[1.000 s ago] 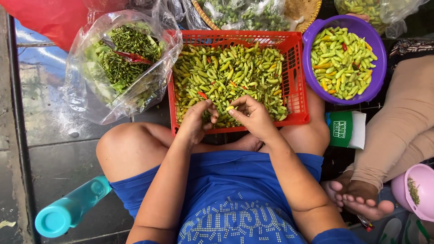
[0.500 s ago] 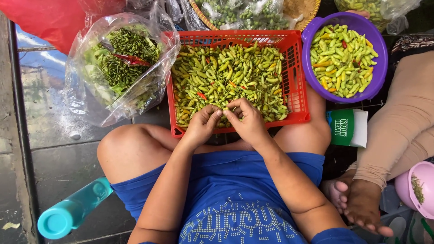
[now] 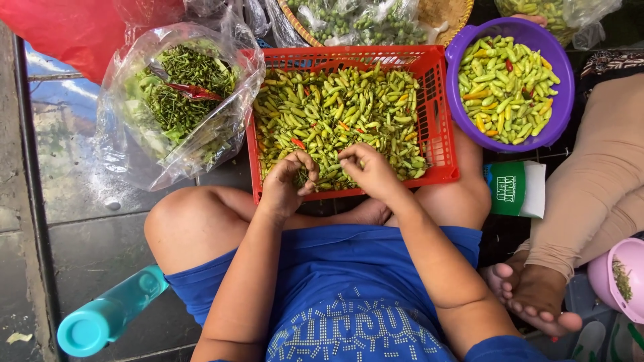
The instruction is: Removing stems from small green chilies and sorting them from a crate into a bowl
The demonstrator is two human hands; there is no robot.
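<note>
A red plastic basket (image 3: 439, 100) full of small green chili peppers (image 3: 342, 107) rests on my crossed legs. My left hand (image 3: 287, 182) is curled over the near edge of the pile, fingers pinched on a green chili. Close beside it, my right hand (image 3: 367, 169) also has its fingers closed on a small chili. The two hands nearly touch above the basket's front rim.
A clear plastic bag of green stems (image 3: 178, 100) lies left of the basket. A purple bowl of peppers (image 3: 510, 84) sits at the right. A teal bottle (image 3: 111, 315) lies by my left knee. Another person's legs and feet (image 3: 537, 295) and a pink bowl (image 3: 620, 275) are at the right.
Both hands have stayed at the basket's front edge, drawing closer together and working a chili between the fingers. The other person's feet shifted slightly.
</note>
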